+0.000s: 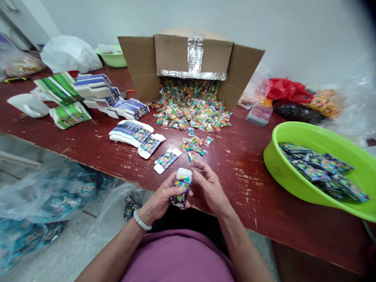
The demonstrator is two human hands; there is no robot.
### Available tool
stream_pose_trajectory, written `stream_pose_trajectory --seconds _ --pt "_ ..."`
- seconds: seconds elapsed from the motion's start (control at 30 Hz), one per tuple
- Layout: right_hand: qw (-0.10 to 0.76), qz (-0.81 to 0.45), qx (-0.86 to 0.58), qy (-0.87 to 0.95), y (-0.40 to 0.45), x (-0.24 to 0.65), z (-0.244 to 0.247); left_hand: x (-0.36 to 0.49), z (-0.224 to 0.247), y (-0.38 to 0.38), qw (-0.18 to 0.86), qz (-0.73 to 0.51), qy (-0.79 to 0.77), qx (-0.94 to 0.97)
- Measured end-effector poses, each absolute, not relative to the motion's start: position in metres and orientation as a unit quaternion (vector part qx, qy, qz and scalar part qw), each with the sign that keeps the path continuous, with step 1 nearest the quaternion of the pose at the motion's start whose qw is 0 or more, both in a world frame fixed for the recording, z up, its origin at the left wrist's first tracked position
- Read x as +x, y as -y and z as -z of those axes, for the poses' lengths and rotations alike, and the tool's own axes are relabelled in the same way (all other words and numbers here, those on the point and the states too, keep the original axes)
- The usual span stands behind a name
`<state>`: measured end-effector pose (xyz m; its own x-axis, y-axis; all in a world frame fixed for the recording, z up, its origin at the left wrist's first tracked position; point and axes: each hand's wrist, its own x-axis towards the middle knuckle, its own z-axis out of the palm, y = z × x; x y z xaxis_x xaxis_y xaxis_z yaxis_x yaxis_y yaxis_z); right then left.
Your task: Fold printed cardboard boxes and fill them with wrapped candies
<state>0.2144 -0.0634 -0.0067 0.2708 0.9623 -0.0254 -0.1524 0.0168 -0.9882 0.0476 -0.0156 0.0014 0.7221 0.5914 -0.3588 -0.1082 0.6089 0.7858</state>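
Note:
My left hand (164,196) is wrapped round a small printed candy box (180,194) at the table's near edge. The box stands tilted with its white top flap up, and something coloured shows in its mouth. My right hand (210,187) is just right of the box, its fingers loosely bent and apart, with nothing visible in them. Beyond my hands lies a small group of candy packets (194,145). A flat candy box (168,159) rests left of them, near another flat box (151,145) and a stack of flat boxes (131,132).
A cardboard carton (194,55) lies open at the back, spilling candy packets. The green tub (282,176) at right holds dark printed packets. Bundled boxes (96,92), green packs (70,114) and a white jug (28,105) stand left. Plastic bags (58,203) lie below the table.

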Motion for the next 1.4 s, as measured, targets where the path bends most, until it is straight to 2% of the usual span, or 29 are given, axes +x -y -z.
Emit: stream_pose_trajectory --seconds 0.1,0.2,0.67,0.8,0.9,1.03,1.2,1.27,1.4 --pt "0.588 -0.626 -0.432 0.275 0.066 0.208 0.008 0.050 -0.003 0.016 0.848 -0.212 -0.332 0.356" --pt "0.562 -0.690 -0.387 0.243 0.065 0.202 0.006 0.052 -0.002 0.016 0.844 -0.213 -0.356 0.342" --pt "0.553 -0.685 -0.412 0.235 0.066 0.199 0.003 0.054 -0.004 0.021 0.783 -0.253 -0.374 0.428" --pt "0.551 -0.694 -0.402 0.231 0.066 0.195 0.008 0.054 0.000 0.024 0.803 -0.249 -0.381 0.385" --pt "0.573 -0.666 -0.415 0.236 0.063 0.192 0.011 0.052 0.001 0.022 0.819 -0.231 -0.385 0.357" --pt "0.612 -0.552 -0.479 0.303 0.062 0.192 0.012 0.049 -0.006 0.015 0.857 -0.194 -0.351 0.324" --pt "0.553 -0.367 -0.544 0.513 0.067 0.200 0.014 0.046 -0.005 0.015 0.871 -0.173 -0.364 0.279" --pt "0.533 -0.363 -0.553 0.528 0.068 0.201 0.016 0.045 -0.002 0.017 0.858 -0.195 -0.381 0.283" --pt "0.521 -0.461 -0.544 0.468 0.065 0.196 0.018 0.043 0.000 0.019 0.844 -0.221 -0.390 0.294"
